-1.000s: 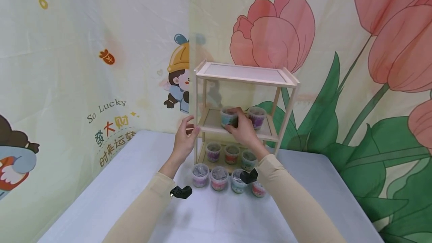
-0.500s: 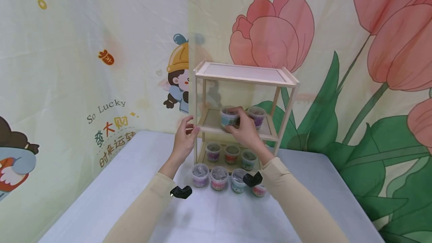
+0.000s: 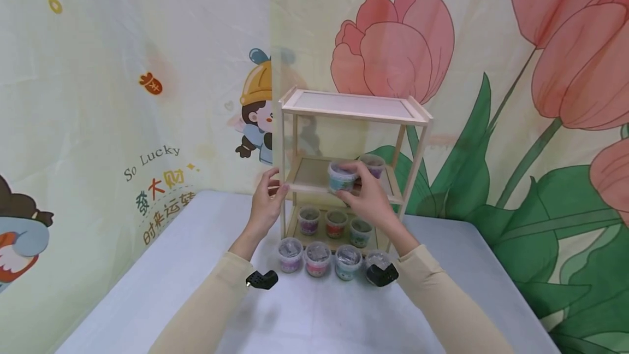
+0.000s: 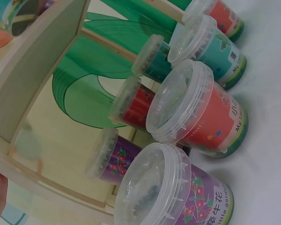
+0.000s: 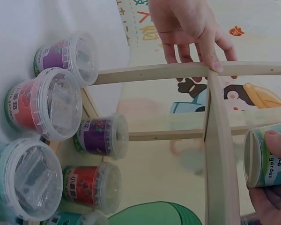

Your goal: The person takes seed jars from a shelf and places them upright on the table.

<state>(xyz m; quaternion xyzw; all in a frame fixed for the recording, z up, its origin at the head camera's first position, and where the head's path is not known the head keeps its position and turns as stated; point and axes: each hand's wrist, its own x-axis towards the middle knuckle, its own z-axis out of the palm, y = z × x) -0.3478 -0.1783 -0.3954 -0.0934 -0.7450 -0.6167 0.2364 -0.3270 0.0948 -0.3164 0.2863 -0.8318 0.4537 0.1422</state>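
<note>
My right hand (image 3: 369,200) grips a teal plastic tub (image 3: 341,181), fingers over its top and thumb low on its side. In the right wrist view the teal tub (image 5: 267,157) hangs just off the middle board of a small wooden shelf rack (image 3: 355,116). Behind it on that board stands a purple tub (image 3: 375,164), partly hidden by the hand. My left hand (image 3: 265,204) holds the rack's front left post at middle-board height, thumb on the front. A purple tub (image 3: 309,221), a red tub (image 3: 336,224) and a teal-green tub (image 3: 361,232) stand on the bottom board.
On the white table (image 3: 295,316), before the rack, several clear-lidded tubs stand in a row: a purple one (image 3: 290,255), a pink-red one (image 3: 317,260), a blue one (image 3: 348,263), and one mostly behind the right wrist camera (image 3: 382,276). A printed cloth (image 3: 211,97) hangs behind.
My right hand has drawn the teal tub forward and slightly right, up off the middle board where it stood. The left hand keeps its place on the post.
</note>
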